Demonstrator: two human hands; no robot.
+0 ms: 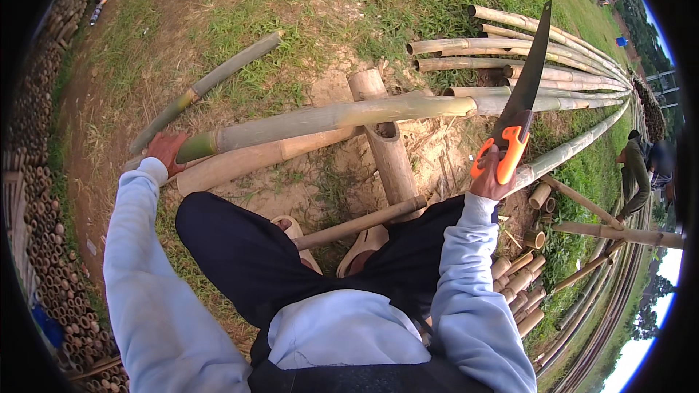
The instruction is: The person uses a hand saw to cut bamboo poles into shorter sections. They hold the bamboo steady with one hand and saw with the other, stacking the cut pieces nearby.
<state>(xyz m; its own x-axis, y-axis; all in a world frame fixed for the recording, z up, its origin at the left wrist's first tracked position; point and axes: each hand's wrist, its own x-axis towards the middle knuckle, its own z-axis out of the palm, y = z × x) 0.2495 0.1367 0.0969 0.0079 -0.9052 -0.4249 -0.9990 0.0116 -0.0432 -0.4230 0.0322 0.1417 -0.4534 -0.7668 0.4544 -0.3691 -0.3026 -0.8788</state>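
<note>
My left hand (167, 151) is closed on the left end of a thick green bamboo pole (298, 128), which runs across in front of my knees. My right hand (492, 179) grips a handsaw (526, 84) by its orange handle. The dark blade points up and away, tilted a little to the right, and appears raised over the bamboo; the exact gap cannot be judged. Beneath the pole lies a paler bamboo length (269, 159). A thick bamboo post (393, 167) with a cut-out notch passes under the pole.
Long bamboo poles (510, 44) fan out at the far right. A loose piece (211, 84) lies on the grass at left. Cut bamboo sections (520, 284) are piled by my right side. Stacked bamboo (51, 240) lines the left edge. Another person (636, 175) bends at far right.
</note>
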